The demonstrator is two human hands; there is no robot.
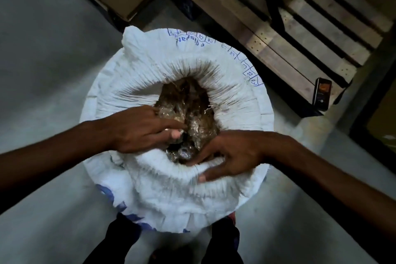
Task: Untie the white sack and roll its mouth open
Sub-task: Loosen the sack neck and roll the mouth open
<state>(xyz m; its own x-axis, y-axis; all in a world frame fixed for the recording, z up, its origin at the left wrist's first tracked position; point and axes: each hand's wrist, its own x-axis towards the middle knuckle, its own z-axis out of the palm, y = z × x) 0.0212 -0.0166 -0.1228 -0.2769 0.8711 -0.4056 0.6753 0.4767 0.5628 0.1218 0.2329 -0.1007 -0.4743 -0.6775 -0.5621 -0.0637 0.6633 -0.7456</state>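
White sack (150, 182) in the frame centre, mouth rolled open.

I see my left hand (141, 128) reaching into the opening, fingers curled on crinkled clear plastic (192, 122); my right hand (227, 154) presses spread fingers on the lower rolled rim.

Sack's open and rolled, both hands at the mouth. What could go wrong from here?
1. The left hand reaches into the clear inner liner; pulling hard could tear it and spill the brown contents.
2. The right hand only presses the near rim of the white sack; the roll may spring back.
3. The phone sits at the pallet edge, close to the sack.
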